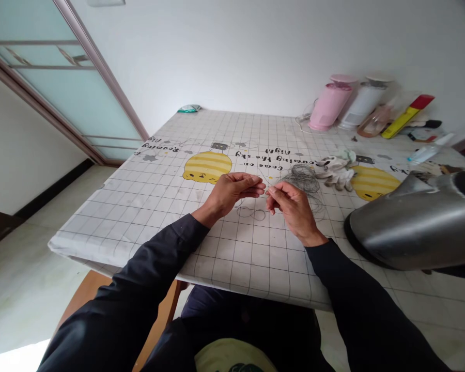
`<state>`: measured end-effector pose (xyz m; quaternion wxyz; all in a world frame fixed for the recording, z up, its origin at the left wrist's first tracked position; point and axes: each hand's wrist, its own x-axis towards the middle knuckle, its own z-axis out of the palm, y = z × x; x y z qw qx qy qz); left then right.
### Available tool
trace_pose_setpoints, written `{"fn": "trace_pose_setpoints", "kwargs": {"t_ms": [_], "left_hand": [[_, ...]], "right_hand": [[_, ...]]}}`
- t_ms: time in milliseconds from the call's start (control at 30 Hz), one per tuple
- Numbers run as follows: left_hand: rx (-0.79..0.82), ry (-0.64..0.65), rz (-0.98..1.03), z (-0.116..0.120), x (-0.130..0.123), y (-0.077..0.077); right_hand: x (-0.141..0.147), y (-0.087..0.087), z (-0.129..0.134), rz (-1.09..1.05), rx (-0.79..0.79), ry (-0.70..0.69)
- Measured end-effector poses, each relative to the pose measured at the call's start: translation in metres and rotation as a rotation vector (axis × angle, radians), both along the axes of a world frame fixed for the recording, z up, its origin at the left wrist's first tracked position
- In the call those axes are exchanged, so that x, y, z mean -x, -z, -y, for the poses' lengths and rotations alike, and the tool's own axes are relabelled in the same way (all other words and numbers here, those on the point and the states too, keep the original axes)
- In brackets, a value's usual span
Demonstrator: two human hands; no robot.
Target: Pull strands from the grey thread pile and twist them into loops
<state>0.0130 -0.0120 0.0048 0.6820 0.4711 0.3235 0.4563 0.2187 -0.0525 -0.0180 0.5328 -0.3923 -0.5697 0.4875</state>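
Note:
Above the checked tablecloth, my left hand is closed in a pinch, fingertips pointing right. My right hand faces it, thumb and forefinger pressed together, a small gap from the left fingertips. Both hands appear to hold a thin grey wire, though the strand between them is almost too fine to see. A loose tangle of the same grey wire lies just beyond my right hand. Thin loops of it spread on the cloth beneath both hands.
A metal kettle lies close to my right forearm. White work gloves rest beside the tangle. Along the wall stand a pink cylinder, a white cylinder and a yellow-red box. A green packet sits at the far left corner.

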Motion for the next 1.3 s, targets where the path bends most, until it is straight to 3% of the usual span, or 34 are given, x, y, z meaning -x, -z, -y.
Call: {"fn": "trace_pose_setpoints", "kwargs": {"t_ms": [200,533,833,1033,1300], "left_hand": [[0.118,0.041,0.097,0.0,-0.003,0.0],[-0.013,0.031,0.098,0.003,-0.002,-0.003],[-0.1,-0.131,-0.032,-0.003,0.002,-0.003],[-0.279,-0.221,-0.159,-0.001,0.004,-0.006],[-0.325,-0.176,-0.336,0.004,0.008,-0.011]], "right_hand": [[0.002,-0.006,0.001,-0.121,0.03,-0.004],[-0.001,-0.006,-0.002,-0.103,0.024,0.092],[-0.002,-0.01,-0.001,-0.135,0.045,0.14],[-0.005,-0.011,-0.001,-0.129,0.04,0.138],[-0.01,-0.013,-0.003,-0.09,0.007,0.218]]}}
